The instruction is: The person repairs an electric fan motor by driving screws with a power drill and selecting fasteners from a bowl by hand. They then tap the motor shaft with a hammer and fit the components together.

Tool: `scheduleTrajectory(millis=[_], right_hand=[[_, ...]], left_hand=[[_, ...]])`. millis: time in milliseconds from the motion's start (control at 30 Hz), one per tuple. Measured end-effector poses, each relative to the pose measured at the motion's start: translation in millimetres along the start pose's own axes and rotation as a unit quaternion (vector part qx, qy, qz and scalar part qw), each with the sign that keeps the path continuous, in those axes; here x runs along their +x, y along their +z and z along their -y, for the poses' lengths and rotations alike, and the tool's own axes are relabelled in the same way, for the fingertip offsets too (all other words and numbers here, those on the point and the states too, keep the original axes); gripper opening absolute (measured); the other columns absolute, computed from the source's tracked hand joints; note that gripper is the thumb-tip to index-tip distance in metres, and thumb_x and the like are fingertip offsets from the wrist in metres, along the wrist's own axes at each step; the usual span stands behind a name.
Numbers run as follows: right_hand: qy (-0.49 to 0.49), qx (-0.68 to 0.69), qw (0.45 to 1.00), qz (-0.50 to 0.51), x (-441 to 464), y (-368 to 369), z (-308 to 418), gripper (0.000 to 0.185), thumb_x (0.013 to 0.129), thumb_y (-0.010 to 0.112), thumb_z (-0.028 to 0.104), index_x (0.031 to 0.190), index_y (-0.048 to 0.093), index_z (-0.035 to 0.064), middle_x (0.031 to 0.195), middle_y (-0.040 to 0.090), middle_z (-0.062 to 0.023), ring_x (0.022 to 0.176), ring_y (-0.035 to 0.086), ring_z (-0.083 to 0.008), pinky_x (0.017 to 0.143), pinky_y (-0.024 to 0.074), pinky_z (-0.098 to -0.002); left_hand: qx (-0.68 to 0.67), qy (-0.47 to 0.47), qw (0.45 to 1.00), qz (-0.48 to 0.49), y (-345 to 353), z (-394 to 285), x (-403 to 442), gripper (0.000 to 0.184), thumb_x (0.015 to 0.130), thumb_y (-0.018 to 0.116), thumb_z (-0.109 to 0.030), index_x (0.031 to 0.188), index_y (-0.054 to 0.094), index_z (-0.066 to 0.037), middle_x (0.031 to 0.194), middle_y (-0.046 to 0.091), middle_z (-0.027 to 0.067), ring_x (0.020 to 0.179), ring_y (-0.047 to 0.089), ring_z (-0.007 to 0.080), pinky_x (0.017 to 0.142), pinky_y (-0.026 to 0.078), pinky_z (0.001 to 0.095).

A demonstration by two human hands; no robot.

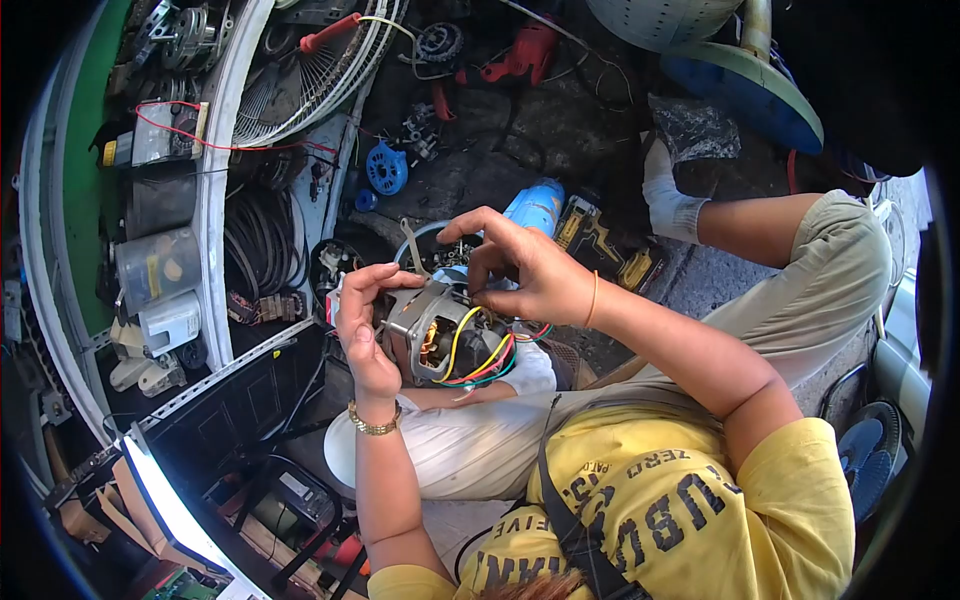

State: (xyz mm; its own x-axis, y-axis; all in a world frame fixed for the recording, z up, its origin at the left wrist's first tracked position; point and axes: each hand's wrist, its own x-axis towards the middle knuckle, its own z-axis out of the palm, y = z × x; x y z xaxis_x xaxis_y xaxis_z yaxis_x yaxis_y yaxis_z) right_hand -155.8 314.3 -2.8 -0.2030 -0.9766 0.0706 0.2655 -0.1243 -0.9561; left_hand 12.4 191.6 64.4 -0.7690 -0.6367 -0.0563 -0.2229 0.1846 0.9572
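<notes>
An electric motor [425, 325] with a grey metal housing and copper windings rests by my lap, tilted. Yellow, red and green wires [490, 360] trail from its right side. My left hand [368, 330] curves around the motor's left side, its fingertips over the top edge by the lower end of a small wrench [412, 245]. The wrench points up and away from me. At the motor's upper right, my right hand [525, 265] has thumb and fingers pinched together; what lies between them is too small to make out.
Behind the motor are a bowl of small parts [430, 240], a blue cylindrical object [537, 205] and a yellow-black power drill [610, 240]. A blue round part [386, 167] and a red power tool [525, 55] lie farther off. A cluttered shelf rack [215, 200] stands left.
</notes>
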Motion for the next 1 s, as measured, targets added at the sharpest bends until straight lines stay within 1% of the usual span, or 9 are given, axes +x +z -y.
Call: scheduleTrajectory(millis=[200,300,367,400,433,500,700,933,1000], right_hand=[[-0.030,-0.111,0.990,-0.085,6.1,12.9,-6.7,0.056,0.074,0.070,-0.004,0.122,0.043,0.0058,0.073,0.060,-0.0044,0.065,0.056,-0.0103,0.060,0.0432,-0.0253],[-0.036,-0.034,0.990,-0.131,8.8,-0.8,-33.3,0.054,0.074,0.071,0.000,0.121,0.045,0.0048,0.080,0.060,-0.0068,0.072,0.058,-0.0120,0.063,0.0449,-0.0263],[0.019,-0.173,0.942,-0.286,-4.4,-31.7,-88.7,0.055,0.072,0.073,0.003,0.120,0.047,0.0038,0.094,0.061,-0.0119,0.086,0.061,-0.0200,0.072,0.0485,-0.0323],[0.032,-0.385,0.859,-0.335,-22.4,-52.6,-136.6,0.055,0.071,0.072,0.005,0.120,0.049,0.0037,0.112,0.058,-0.0162,0.104,0.057,-0.0301,0.084,0.0481,-0.0395],[0.167,-0.447,0.825,-0.304,-44.4,-64.6,-158.5,0.068,0.070,0.071,0.004,0.131,0.042,0.0048,0.129,0.048,-0.0181,0.114,0.049,-0.0372,0.094,0.0448,-0.0459],[0.324,-0.531,0.736,-0.268,-81.2,-67.4,-210.5,0.082,0.066,0.072,0.002,0.138,0.035,0.0037,0.134,0.039,-0.0167,0.114,0.046,-0.0395,0.093,0.0468,-0.0491],[0.369,-0.589,0.678,-0.241,-81.6,-68.9,-260.9,0.097,0.063,0.075,0.006,0.144,0.024,0.0039,0.128,0.040,-0.0146,0.113,0.047,-0.0375,0.086,0.0519,-0.0489],[0.235,-0.473,0.803,-0.276,-89.9,-84.6,-157.5,0.078,0.065,0.067,0.003,0.135,0.031,0.0044,0.116,0.055,-0.0180,0.106,0.055,-0.0401,0.085,0.0503,-0.0477],[0.255,-0.393,0.832,-0.298,-93.9,-83.3,-118.6,0.081,0.065,0.067,0.002,0.137,0.030,0.0060,0.117,0.055,-0.0201,0.108,0.055,-0.0389,0.090,0.0477,-0.0457]], left_hand=[[0.029,0.006,1.000,0.006,-4.9,4.6,2.9,0.060,0.083,0.040,-0.047,0.110,0.052,0.006,0.100,0.064,0.0213,0.096,0.061,0.0244,0.088,0.045,0.0341],[0.011,-0.004,1.000,0.002,-11.2,8.0,7.9,0.056,0.084,0.039,-0.044,0.107,0.052,0.005,0.099,0.064,0.0211,0.096,0.061,0.0245,0.088,0.045,0.0342],[0.009,0.003,1.000,0.003,-14.7,12.0,8.8,0.053,0.084,0.038,-0.041,0.105,0.053,0.006,0.098,0.064,0.0213,0.096,0.061,0.0246,0.089,0.045,0.0347],[0.009,0.008,1.000,0.001,-16.7,15.2,8.6,0.052,0.084,0.038,-0.040,0.104,0.053,0.006,0.099,0.064,0.0214,0.096,0.062,0.0248,0.089,0.045,0.0349],[0.009,0.012,1.000,-0.001,-18.0,16.3,9.0,0.051,0.084,0.037,-0.039,0.102,0.053,0.006,0.099,0.064,0.0216,0.095,0.062,0.0250,0.089,0.045,0.0351],[-0.009,0.005,1.000,-0.018,-16.6,16.1,12.5,0.052,0.080,0.040,-0.037,0.099,0.056,0.009,0.098,0.065,0.0205,0.094,0.062,0.0238,0.087,0.046,0.0330],[0.007,0.011,1.000,-0.002,-17.9,20.1,22.7,0.048,0.084,0.037,-0.035,0.102,0.054,0.006,0.098,0.064,0.0220,0.095,0.062,0.0252,0.089,0.047,0.0355],[-0.005,0.007,1.000,0.018,-23.6,17.7,37.7,0.045,0.085,0.038,-0.033,0.102,0.055,0.006,0.099,0.065,0.0210,0.094,0.063,0.0239,0.087,0.048,0.0341],[-0.014,0.008,1.000,0.020,-27.0,19.6,40.9,0.045,0.085,0.039,-0.032,0.102,0.055,0.006,0.099,0.065,0.0205,0.093,0.063,0.0227,0.087,0.049,0.0332]])
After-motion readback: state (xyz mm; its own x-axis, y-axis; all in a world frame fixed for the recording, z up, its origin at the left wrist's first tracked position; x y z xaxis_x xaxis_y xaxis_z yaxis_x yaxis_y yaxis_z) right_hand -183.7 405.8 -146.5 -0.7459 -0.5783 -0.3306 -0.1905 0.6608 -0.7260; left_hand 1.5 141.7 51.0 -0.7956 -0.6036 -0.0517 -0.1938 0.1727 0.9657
